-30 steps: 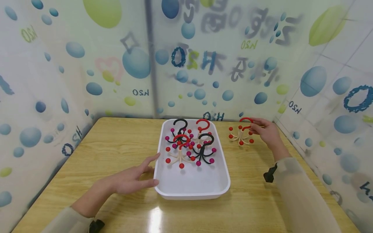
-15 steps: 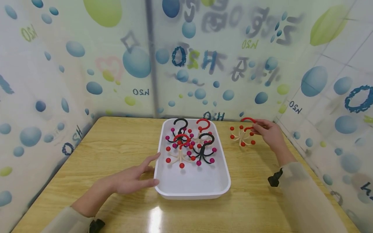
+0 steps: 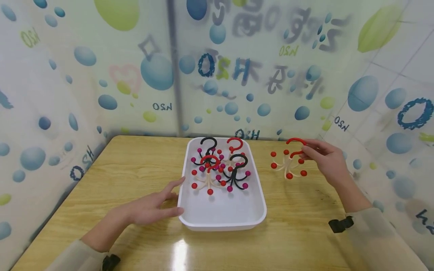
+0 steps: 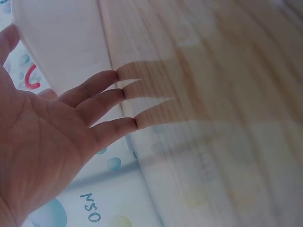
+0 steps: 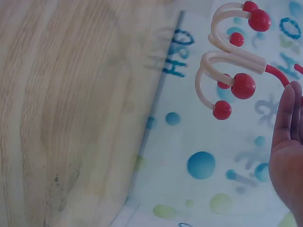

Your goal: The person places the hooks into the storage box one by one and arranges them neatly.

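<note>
My right hand (image 3: 323,160) pinches the red hook of a multi-prong hanger (image 3: 288,165). In the right wrist view the hanger (image 5: 255,61) has cream prongs that curl up to red ball tips, below a red hook. It is upright, to the right of the white tray (image 3: 222,216). Inside the tray stand two similar cream hangers (image 3: 209,181) with red hooks, and two black hangers (image 3: 234,175) with magenta balls. My left hand (image 3: 152,207) spreads its fingers along the tray's left side, fingertips at the rim. In the left wrist view other fingertips of the left hand (image 4: 52,127) touch the wood.
The tray stands mid-table on a wooden tabletop (image 3: 135,162). The hangers crowd its back half. A curtain-like wall (image 3: 135,98) with blue and green bubbles closes off the back, and similar walls rise at both sides.
My right hand has drawn the hanger a little to the right and toward me, and it looks larger now. The left hand and the tray have stayed where they were.
</note>
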The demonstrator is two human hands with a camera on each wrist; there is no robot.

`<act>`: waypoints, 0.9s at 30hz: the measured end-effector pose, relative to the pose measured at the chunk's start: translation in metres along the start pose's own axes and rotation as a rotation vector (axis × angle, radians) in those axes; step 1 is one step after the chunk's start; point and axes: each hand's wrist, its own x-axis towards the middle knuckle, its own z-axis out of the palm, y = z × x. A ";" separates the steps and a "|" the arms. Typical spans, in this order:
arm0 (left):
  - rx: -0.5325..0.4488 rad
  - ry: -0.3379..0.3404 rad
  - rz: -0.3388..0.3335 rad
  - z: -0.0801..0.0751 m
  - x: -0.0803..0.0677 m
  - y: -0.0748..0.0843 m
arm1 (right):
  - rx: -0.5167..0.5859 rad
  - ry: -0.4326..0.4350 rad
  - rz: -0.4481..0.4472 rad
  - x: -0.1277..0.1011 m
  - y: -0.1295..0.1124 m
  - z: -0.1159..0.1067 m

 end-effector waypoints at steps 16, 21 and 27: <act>0.005 -0.003 -0.013 0.000 0.000 0.000 | 0.182 -0.158 -0.216 -0.053 -0.053 0.034; -0.001 -0.004 -0.014 0.000 0.000 0.000 | 0.112 -0.206 -0.224 -0.056 -0.061 0.055; 0.002 -0.005 -0.011 0.000 0.000 0.000 | 0.040 -0.251 -0.168 -0.056 -0.067 0.081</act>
